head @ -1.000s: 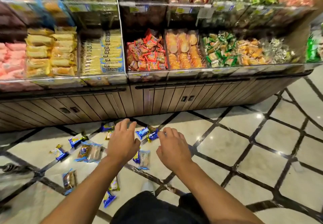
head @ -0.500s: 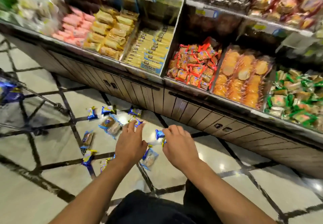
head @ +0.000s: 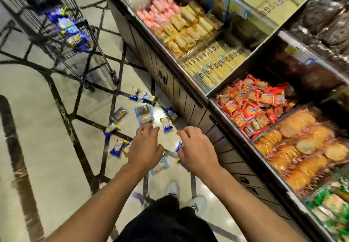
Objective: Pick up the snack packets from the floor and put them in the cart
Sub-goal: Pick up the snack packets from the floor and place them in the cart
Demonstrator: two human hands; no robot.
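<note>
Head view: some packets (head: 70, 29) lie in the cart (head: 40, 5), but many snack packets (head: 166, 123) litter the floor (head: 37, 128). Left hand (head: 145, 148) reaches with loose, empty fingers; right hand (head: 196, 150) seems to pinch a blue packet (head: 179, 146).

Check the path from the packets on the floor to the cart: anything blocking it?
Nothing visible blocks it. The snack packets lie on bare floor tiles beside the shelf base; the cart stands beyond them, up-left, with open floor between. Both hands, left hand and right hand, hover over the nearest packets.
</note>
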